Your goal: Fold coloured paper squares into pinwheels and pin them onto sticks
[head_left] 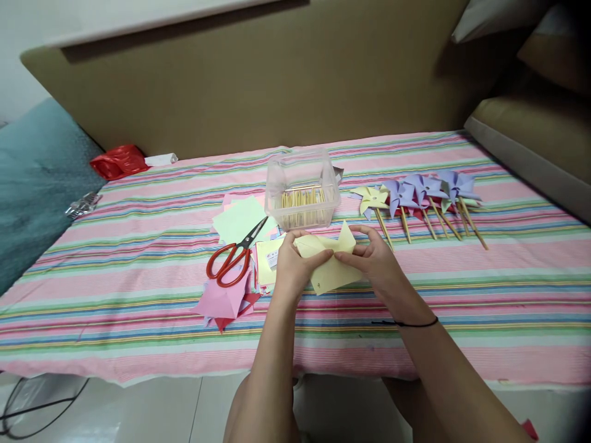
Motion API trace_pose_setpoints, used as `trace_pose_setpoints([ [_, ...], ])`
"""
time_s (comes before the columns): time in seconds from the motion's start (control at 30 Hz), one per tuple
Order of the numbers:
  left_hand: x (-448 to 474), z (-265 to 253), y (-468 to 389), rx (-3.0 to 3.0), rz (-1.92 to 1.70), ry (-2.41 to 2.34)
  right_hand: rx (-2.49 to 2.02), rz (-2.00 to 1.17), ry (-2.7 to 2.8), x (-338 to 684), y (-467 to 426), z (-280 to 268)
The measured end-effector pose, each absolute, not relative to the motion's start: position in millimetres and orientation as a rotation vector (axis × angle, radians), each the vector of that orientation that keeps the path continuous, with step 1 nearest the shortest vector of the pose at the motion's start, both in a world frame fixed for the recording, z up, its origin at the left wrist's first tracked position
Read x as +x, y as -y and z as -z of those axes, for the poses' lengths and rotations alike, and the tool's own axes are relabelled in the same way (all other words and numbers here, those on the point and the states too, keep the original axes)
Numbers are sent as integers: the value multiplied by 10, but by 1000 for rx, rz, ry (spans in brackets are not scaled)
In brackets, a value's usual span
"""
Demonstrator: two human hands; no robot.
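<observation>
Between my two hands is a pale yellow sheet of paper (333,275), its upper corners bent up and one point standing at the top right. My left hand (298,261) pinches its left side, thumb on the near face. My right hand (372,255) grips the right side, the thumb tip close to the left one near the sheet's middle. Left of my left hand lie red-handled scissors (236,253) on stacked coloured paper. Beyond my hands stands a clear plastic box (302,166) holding many short wooden sticks (303,200).
Finished paper pinwheels (425,194) on sticks lie in a row at the right. Light green sheets (237,218) and pink pieces (225,295) lie at the left. A red plastic bag (119,162) sits at the back left on the striped cloth (138,246).
</observation>
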State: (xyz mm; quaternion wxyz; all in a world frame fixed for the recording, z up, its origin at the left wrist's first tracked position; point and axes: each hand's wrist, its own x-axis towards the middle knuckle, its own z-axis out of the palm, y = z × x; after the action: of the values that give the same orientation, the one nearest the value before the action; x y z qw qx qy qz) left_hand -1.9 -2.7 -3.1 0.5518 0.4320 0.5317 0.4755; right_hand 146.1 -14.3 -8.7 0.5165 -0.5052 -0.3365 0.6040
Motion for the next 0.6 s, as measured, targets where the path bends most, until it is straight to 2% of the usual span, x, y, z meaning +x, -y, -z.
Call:
trace_pose_setpoints([
  [0.3, -46, -83, 58, 909, -1025, -1082, -1211, -1240, 636, 1548, 103, 118],
  [0.6, -113, -6, 49, 1247, -956, -932, -1251, -1106, 517, 1641, 65, 66],
])
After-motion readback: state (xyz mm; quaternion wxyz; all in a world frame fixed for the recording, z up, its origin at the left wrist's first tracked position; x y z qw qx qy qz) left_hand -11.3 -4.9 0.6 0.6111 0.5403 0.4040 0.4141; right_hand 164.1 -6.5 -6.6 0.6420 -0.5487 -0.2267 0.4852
